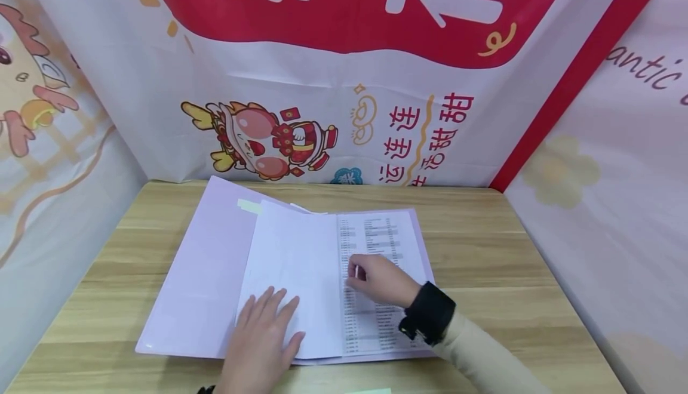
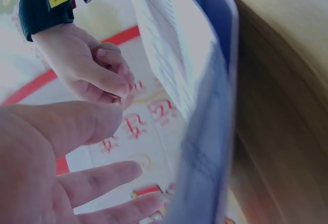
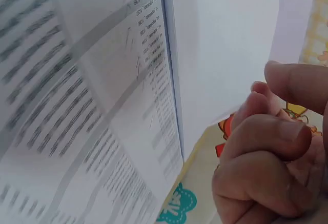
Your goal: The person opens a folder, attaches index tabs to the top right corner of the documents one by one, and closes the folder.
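A lavender folder (image 1: pixel 188 274) lies open with its cover spread to the left. My left hand (image 1: pixel 263 334), fingers spread and straight, rests at the lower part of the blank white page (image 1: pixel 301 262). Over the printed list page (image 1: pixel 384 334) on the right, close to the fold, is my right hand (image 1: pixel 378 277). Its fingers (image 3: pixel 264 137) are curled in toward the palm, and the right wrist view shows nothing held in them. In the left wrist view the left hand's thumb (image 2: pixel 77 124) and fingers stand apart, beside the folder's edge.
The folder lies on a wood-grain table (image 1: pixel 484 251). A printed cloth backdrop (image 1: pixel 301 71) hangs behind it, with side cloths left and right. A pale green slip (image 1: pixel 376 391) shows at the table's front edge, and a pale tab (image 1: pixel 249 206) sits by the page's top left.
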Demonstrator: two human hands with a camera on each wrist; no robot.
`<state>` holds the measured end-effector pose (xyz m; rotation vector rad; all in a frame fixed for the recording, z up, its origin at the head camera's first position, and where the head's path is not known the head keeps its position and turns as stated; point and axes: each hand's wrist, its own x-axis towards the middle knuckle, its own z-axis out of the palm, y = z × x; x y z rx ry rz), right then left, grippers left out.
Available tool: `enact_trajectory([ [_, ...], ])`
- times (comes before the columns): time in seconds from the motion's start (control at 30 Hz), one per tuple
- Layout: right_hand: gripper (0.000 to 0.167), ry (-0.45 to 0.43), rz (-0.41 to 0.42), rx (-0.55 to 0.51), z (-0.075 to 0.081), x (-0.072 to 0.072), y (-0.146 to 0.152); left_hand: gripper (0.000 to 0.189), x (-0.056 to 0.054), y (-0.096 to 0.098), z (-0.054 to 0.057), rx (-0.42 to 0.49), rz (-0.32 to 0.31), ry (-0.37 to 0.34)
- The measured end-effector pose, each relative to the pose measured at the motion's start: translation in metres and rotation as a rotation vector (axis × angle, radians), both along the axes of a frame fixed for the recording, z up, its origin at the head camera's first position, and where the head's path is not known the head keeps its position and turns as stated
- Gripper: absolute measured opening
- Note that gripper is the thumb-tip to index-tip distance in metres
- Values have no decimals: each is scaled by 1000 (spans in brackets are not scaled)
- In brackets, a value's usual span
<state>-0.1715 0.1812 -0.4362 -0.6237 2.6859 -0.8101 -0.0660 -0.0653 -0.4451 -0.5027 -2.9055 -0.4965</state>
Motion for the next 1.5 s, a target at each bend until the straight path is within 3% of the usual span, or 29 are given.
enact_trajectory([
  [0.2,18,-32,-11,-11,13,26,32,50,-5,20,-2,32,-104,-76],
  [0.43,20,-110,24,-81,15,60,59,50,-8,37,-11,-34,-202,-64],
  [0.77,18,-124,56,-205,-8,100,81,55,-14,55,-31,-128,-264,-141],
  [0.9,15,-231,30,-244,-25,114,80,54,-14,56,-41,-158,-269,-98],
  [1.0,14,-300,24,-297,-41,121,80,54,-14,57,-47,-189,-266,-74],
  [1.1,18,-286,60,-334,-56,125,80,54,-14,58,-50,-205,-260,-83],
  [1.23,25,-261,90,-297,-73,126,78,55,-14,59,-51,-213,-249,-105],
  [1.5,19,-313,11,-183,-73,129,68,54,-14,59,-49,-194,-253,-140],
])
